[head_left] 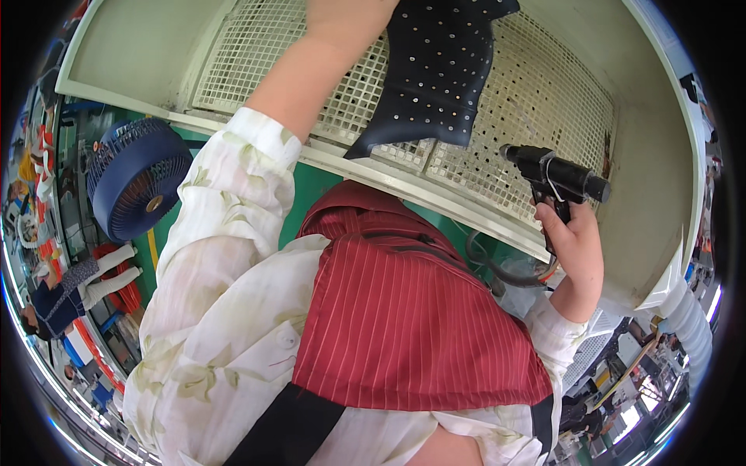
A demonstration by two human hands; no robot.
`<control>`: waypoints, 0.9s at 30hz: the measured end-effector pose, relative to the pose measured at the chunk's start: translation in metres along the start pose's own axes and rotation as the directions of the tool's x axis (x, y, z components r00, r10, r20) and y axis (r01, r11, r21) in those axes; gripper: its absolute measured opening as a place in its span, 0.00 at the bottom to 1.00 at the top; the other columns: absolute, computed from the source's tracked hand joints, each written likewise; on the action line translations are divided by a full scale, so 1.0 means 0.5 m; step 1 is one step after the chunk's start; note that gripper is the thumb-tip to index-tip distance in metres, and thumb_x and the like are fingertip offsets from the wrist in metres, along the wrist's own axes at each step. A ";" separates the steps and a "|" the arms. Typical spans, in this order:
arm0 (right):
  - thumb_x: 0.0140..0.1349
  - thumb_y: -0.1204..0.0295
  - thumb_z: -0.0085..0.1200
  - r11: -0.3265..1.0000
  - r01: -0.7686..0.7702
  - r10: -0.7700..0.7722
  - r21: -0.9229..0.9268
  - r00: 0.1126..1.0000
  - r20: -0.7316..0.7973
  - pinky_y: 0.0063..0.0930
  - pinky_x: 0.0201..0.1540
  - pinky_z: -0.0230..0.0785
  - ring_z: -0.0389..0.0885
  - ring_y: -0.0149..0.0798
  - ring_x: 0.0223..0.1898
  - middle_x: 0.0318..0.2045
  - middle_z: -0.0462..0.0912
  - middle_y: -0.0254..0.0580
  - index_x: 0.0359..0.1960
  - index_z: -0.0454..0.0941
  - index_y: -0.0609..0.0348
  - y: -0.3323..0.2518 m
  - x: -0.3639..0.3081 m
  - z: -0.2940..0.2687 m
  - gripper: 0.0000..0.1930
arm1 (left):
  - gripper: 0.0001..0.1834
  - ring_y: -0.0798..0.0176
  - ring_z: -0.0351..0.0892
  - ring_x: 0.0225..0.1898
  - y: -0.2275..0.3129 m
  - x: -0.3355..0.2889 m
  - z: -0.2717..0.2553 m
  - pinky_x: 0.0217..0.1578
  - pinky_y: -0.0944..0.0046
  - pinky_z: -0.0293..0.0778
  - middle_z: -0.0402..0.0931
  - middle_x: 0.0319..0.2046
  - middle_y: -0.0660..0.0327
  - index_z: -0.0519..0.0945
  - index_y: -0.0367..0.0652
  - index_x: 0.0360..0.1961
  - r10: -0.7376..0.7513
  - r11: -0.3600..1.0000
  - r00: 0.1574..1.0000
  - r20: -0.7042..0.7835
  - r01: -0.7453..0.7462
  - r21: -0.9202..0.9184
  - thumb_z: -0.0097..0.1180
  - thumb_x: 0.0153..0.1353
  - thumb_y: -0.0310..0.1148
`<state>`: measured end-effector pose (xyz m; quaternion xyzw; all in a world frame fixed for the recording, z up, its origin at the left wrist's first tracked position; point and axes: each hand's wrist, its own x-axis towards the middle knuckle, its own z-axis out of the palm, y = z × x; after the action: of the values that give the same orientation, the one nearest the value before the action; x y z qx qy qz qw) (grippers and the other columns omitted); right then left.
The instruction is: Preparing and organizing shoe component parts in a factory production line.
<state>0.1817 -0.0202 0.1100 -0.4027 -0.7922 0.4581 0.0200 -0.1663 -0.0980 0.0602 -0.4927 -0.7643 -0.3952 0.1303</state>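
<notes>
My right hand (573,245) is wrapped round the grip of a black spray gun (556,172), whose nozzle points left over the grating. My left hand (350,17) reaches to the top edge of the view, beside a black sheet piece (439,74) dotted with small pale round spots. The fingers of that hand are cut off by the edge, so I cannot tell whether they grip the sheet. The sheet has curved, pointed edges and hangs or lies over the pale grating (536,101); its upper end is out of view.
The grating sits in a pale, high-walled booth (653,155) with a front rim (388,182). A dark hose (509,273) runs below the rim near my right wrist. A blue fan (140,182) stands at left. A grey ribbed duct (688,330) is at right. Another person (66,287) is far left.
</notes>
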 end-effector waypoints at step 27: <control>0.52 0.69 0.61 0.834 0.105 -0.143 0.542 0.989 0.029 0.37 0.59 0.59 0.63 0.45 0.60 0.59 0.62 0.52 0.65 0.50 0.58 0.099 0.035 0.219 0.41 | 0.10 0.74 0.70 0.20 0.445 0.089 -0.194 0.22 0.74 0.65 0.75 0.21 0.62 0.79 0.31 0.36 0.221 0.975 0.909 -0.354 -0.213 0.062 0.51 0.51 0.17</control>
<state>0.1566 -0.0734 0.0040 -0.3128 -0.6562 0.6733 0.1347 -0.0156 -0.0951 0.2558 -0.4927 -0.6724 -0.4532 0.3159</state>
